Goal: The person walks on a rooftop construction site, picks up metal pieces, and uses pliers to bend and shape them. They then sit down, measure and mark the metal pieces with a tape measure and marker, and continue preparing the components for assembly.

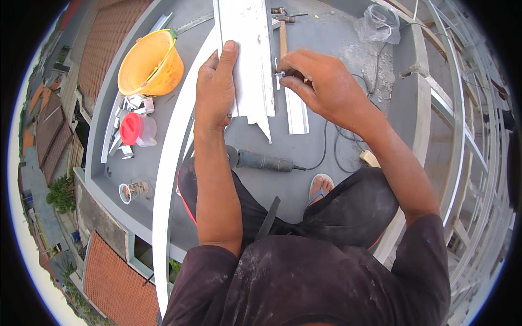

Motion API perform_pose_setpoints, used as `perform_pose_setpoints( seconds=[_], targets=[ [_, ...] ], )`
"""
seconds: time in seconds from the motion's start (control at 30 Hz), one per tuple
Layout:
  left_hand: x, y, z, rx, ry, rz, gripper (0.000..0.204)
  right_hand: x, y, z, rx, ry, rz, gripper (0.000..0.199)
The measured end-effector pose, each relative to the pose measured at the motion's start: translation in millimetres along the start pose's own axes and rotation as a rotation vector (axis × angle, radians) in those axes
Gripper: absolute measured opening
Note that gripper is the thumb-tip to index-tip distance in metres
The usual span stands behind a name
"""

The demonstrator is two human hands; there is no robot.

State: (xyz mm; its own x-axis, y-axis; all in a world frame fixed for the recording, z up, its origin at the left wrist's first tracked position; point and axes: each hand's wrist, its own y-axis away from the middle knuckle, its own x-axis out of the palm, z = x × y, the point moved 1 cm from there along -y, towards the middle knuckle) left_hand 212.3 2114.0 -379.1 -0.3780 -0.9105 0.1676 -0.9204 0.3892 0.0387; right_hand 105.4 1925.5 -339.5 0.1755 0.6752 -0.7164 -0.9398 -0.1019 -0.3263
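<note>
A wide silver metal channel (247, 60) stands out in front of me, with a pointed, cut tab at its near end. My left hand (215, 89) grips its left edge, thumb laid along the face. At the right edge, my right hand (326, 84) is closed in a pinch on a small shiny metal screw (279, 74), which touches or nearly touches the channel's side. Its exact shape is partly hidden by the fingers. Beneath the right hand lies a shorter metal strip (296, 114). An angle grinder (265, 161) rests on the grey floor between my knees.
At the left are a yellow bucket (168, 70), several metal offcuts (115, 142), a red-lidded tub (142, 130) and a clear plastic cup (130, 192). A long white metal strip (166, 179) curves past my left leg. Farther off lie a hammer (283, 38) and a plastic bag (379, 24).
</note>
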Motion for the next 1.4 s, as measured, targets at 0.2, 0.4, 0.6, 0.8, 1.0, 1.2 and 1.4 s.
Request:
perform_pose_setpoints(
  seconds=[0.2,0.4,0.6,0.8,1.0,1.2,1.4],
  targets=[
    [1.9,4.8,-10.9,0.171,-0.081,0.045,0.062,1.5,-3.3,-5.2,0.499,-0.734,0.248,0.039],
    [-9.2,5.9,-12.4,-0.047,-0.061,0.006,0.061,5.3,-8.1,8.1,0.187,-0.228,0.098,0.029],
    [-8.0,19.3,-31.3,0.166,-0.150,0.164,0.064,4.8,4.0,4.2,0.359,-0.636,0.399,0.039],
    [-37.2,18.0,-19.5,0.473,-0.146,0.110,0.063,0.9,-1.8,19.8,0.433,-0.935,0.507,0.043],
    [-22.0,18.6,-21.1,0.434,-0.291,0.051,0.060,7.6,8.8,10.4,0.226,-0.507,0.302,0.038],
    [-8.4,2.3,-3.2,-0.033,-0.047,-0.047,0.048,-4.2,14.1,-1.4,-0.095,0.253,0.001,0.019],
    [-25.2,-3.8,-8.9,0.086,0.193,-0.194,0.049,-23.9,2.4,-16.2,0.200,0.051,-0.016,0.026]
  ],
)
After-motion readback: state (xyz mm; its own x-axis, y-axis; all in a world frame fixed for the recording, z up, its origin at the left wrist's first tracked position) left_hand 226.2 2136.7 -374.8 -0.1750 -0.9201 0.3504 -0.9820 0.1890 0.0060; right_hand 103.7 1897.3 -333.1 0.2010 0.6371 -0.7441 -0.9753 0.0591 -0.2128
